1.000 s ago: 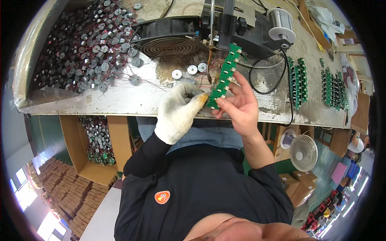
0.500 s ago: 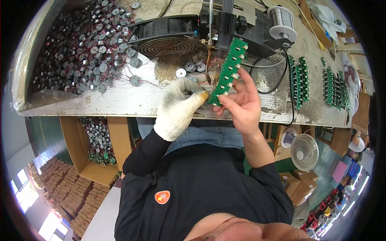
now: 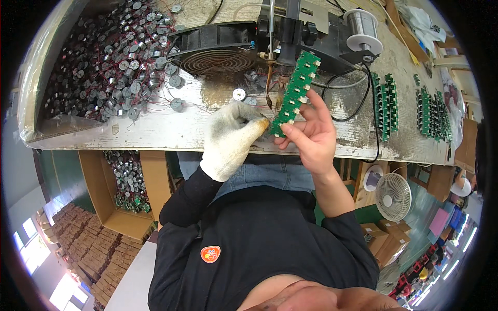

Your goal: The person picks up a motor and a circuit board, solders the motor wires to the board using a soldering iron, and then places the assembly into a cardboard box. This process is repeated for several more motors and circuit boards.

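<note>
My right hand (image 3: 314,137), bare, grips the lower end of a long green circuit board strip (image 3: 295,88) between thumb and fingers. The strip stands tilted, with small white connectors along it. My left hand (image 3: 228,137), in a white glove stained at the thumb tip, is closed in a pinch at the strip's lower left edge. What it pinches is hidden. Just above the fingertips hangs a thin brown tip (image 3: 269,90) on a soldering stand (image 3: 290,36). Small round motors (image 3: 238,94) lie behind the glove.
A heap of wired motors (image 3: 124,67) fills the table's left. A black fan (image 3: 218,59) sits behind my left hand; a solder spool (image 3: 363,26) stands back right. Rows of green boards (image 3: 386,106) lie at the right. Below, an open carton (image 3: 96,192) holds more motors.
Two small motors behind the glove no longer show where they lay; the nearby pale motor sits slightly farther right. Both hands and the strip stay nearly in place.
</note>
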A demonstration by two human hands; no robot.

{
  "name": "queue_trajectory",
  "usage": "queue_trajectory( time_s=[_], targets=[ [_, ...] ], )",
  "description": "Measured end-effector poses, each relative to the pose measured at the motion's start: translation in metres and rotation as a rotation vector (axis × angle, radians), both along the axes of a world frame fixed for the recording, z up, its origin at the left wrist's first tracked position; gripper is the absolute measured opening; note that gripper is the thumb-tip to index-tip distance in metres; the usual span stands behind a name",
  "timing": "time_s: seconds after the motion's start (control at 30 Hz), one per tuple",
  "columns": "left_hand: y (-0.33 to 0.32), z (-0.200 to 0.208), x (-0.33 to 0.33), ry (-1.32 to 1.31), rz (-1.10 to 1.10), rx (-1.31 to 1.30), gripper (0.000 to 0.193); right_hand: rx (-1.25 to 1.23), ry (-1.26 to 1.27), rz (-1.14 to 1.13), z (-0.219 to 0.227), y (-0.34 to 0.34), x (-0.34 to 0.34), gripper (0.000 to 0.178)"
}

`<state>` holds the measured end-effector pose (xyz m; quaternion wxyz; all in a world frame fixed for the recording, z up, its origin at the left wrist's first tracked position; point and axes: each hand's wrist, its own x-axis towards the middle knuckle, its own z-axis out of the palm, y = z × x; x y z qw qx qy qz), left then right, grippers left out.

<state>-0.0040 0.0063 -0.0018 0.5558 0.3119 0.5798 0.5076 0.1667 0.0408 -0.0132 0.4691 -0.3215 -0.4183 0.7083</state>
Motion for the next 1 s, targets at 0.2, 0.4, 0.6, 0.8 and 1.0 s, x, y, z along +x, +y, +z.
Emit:
queue_trajectory(
  time_s=[0.2, 0.4, 0.6, 0.8, 1.0],
  targets=[
    [-0.002, -0.005, 0.0, 0.084, -0.017, 0.036, 0.015, -0.014, -0.023, 0.003, -0.002, -0.004, 0.0, 0.072],
    [0.001, 0.0, 0.0, 0.113, -0.036, 0.063, 0.018, -0.026, -0.025, 0.008, 0.001, -0.005, -0.001, 0.072],
    [0.004, 0.001, 0.001, 0.159, -0.045, 0.056, 0.02, -0.029, -0.028, -0.004, 0.003, -0.003, -0.001, 0.072],
    [0.005, 0.01, 0.0, 0.18, -0.121, -0.002, 0.014, -0.014, -0.02, -0.007, 0.007, -0.003, -0.001, 0.072],
    [0.0, -0.002, -0.001, 0.147, -0.106, -0.006, 0.014, -0.013, -0.027, -0.009, 0.0, -0.006, -0.001, 0.071]
  ],
)
